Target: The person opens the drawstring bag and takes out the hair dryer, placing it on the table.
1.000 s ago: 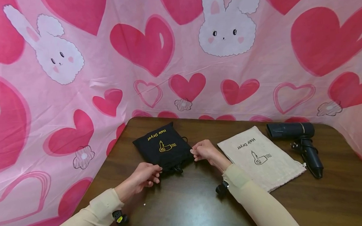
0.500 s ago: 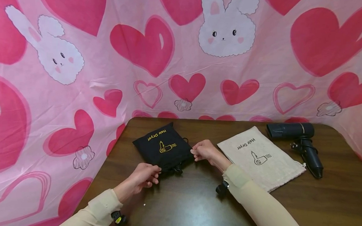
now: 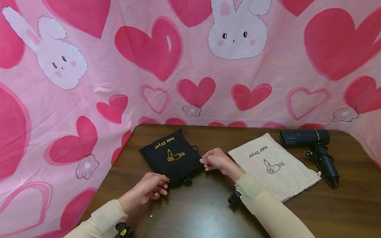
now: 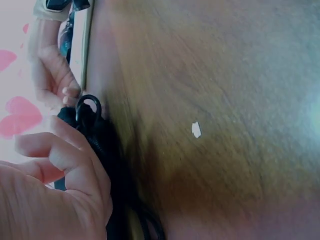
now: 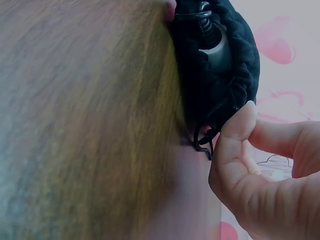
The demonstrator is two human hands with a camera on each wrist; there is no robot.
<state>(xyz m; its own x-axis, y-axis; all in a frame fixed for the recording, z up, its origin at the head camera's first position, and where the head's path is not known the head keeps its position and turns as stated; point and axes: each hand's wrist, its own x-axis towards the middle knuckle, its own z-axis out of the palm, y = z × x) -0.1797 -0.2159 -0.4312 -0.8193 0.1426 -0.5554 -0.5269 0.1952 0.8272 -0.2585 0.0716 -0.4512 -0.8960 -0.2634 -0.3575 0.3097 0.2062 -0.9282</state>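
A black drawstring bag [image 3: 166,155], printed "Hair Dryer" in yellow with a dryer drawing, lies bulging on the table, its mouth towards me. My left hand [image 3: 150,187] pinches the left corner of the mouth between thumb and fingers. At the right corner, my right hand [image 3: 216,160] pinches the cloth in the same way. Inside the gathered mouth, the right wrist view shows a grey-and-black handle end [image 5: 218,52] with a coiled black cord. Black drawstring loops [image 4: 89,107] stick out beside the fingers in the left wrist view.
A flat beige "Hair Dryer" bag [image 3: 261,154] lies right of my right hand, partly behind that forearm. Beyond it rests a black hair dryer [image 3: 304,137] with its cord wound on the handle. A white scrap [image 3: 151,216] lies on the brown table [image 3: 190,221]. Pink heart-print cloth hangs behind.
The black bag's near edge has come down slightly, so less of the cord at its mouth shows in the head view. Both hands keep nearly the same places.
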